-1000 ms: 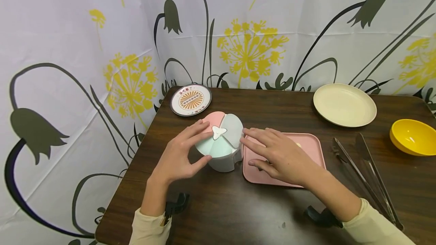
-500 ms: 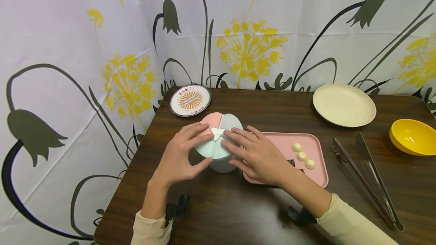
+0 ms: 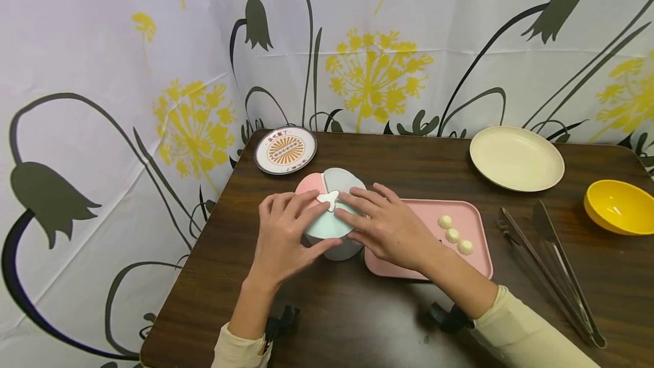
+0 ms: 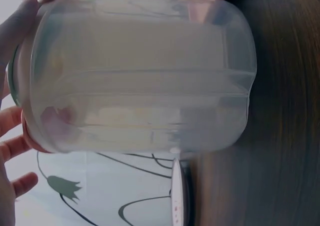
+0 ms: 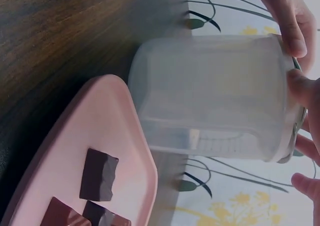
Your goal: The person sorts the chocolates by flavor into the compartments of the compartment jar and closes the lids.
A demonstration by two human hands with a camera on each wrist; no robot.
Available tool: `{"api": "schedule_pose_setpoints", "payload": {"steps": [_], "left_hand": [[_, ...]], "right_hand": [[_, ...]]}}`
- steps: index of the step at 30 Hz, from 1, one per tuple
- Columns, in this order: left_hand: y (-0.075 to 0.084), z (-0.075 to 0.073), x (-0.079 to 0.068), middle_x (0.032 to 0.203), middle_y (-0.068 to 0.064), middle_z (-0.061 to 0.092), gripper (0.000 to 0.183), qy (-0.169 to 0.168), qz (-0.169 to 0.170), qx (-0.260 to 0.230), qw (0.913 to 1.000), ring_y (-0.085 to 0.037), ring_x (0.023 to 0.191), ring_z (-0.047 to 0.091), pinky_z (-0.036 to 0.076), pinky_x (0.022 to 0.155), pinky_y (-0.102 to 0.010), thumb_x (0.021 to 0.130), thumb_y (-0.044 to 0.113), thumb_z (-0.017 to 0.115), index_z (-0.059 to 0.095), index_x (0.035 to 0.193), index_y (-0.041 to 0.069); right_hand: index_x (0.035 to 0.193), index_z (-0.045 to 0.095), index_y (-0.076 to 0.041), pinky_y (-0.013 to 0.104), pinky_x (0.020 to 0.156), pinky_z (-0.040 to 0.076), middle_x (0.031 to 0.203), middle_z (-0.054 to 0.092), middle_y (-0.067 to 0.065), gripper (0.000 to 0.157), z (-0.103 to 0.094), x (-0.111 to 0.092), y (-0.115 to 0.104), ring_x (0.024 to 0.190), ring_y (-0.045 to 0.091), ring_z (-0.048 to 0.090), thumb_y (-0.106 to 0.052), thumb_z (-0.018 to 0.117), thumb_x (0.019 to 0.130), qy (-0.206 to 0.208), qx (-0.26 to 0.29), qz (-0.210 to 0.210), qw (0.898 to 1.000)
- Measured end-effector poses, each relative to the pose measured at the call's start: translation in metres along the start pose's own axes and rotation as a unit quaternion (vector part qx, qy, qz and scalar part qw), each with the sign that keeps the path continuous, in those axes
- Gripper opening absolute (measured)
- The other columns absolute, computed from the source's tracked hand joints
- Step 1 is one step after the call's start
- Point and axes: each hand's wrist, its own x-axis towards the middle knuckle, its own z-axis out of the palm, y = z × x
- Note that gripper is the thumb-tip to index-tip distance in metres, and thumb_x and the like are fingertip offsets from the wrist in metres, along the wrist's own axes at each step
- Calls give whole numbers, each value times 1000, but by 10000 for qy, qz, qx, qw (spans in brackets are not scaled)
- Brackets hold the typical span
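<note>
A translucent canister (image 3: 341, 251) stands on the table, topped by a round lid (image 3: 327, 225) of pink, grey and mint segments. A white three-lobed piece (image 3: 328, 201) marks the lid's centre. My left hand (image 3: 282, 237) grips the lid from the left, fingers over the top and thumb at the near edge. From the right, my right hand (image 3: 395, 236) holds the same lid, fingertips near the white piece. In the right wrist view both thumbs meet the rim. Faint yellowish and pink shapes show through the canister wall (image 4: 150, 86), too hazy to identify.
Beside the canister lies a pink tray (image 3: 472, 214) with several cream ridged sweets (image 3: 452, 235) and dark chocolate pieces (image 5: 99, 175). Farther off are a patterned plate (image 3: 286, 150), a cream plate (image 3: 517, 158), a yellow bowl (image 3: 619, 207) and metal tongs (image 3: 549, 277).
My right hand has moved left from above the tray onto the lid. My left hand has shifted right. The lid has turned slightly counterclockwise, and the canister sits a little farther right.
</note>
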Motion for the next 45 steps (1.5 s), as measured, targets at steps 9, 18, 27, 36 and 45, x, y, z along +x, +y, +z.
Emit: {"api": "schedule_pose_setpoints", "payload": {"steps": [9, 18, 27, 36, 45], "left_hand": [[-1, 1, 5, 137, -8, 52, 69, -687, 216, -264, 9971, -29, 132, 41, 22, 110, -55, 83, 65, 63, 61, 134, 20], [-1, 8, 5, 154, -6, 39, 68, -897, 426, -770, 9921, -26, 145, 29, 16, 115, -56, 93, 54, 56, 47, 147, 13], [2, 10, 2, 157, -6, 33, 67, -1019, 351, -287, 9938, -28, 146, 23, 14, 115, -55, 98, 56, 41, 41, 150, 13], [4, 11, 1, 157, -6, 34, 65, -929, 309, 17, 9952, -28, 145, 26, 18, 113, -56, 101, 55, 32, 43, 149, 13], [6, 13, 1, 157, -5, 34, 66, -990, 217, 157, 9947, -27, 145, 26, 17, 114, -54, 100, 56, 30, 42, 150, 14]], "right_hand": [[134, 62, -21, 53, 109, 30, 144, 53, 3, 46, -9, 0, 9, 133, 27, 46, -29, 71, 89, -207, -30, -350, 9992], [137, 60, -23, 53, 111, 27, 147, 49, 0, 55, -15, 1, 15, 137, 23, 42, -12, 74, 85, -621, 32, -353, 9974], [136, 61, -20, 50, 111, 29, 146, 49, 0, 55, -11, 2, 19, 137, 22, 43, -8, 75, 84, -471, 181, -402, 9979], [135, 62, -18, 49, 111, 29, 145, 50, 0, 53, -9, 3, 21, 136, 22, 43, -5, 73, 85, -401, 245, -483, 9977], [134, 63, -18, 49, 111, 30, 144, 51, 0, 50, -10, 4, 23, 135, 22, 45, -3, 70, 87, -406, 336, -493, 9974]]}}
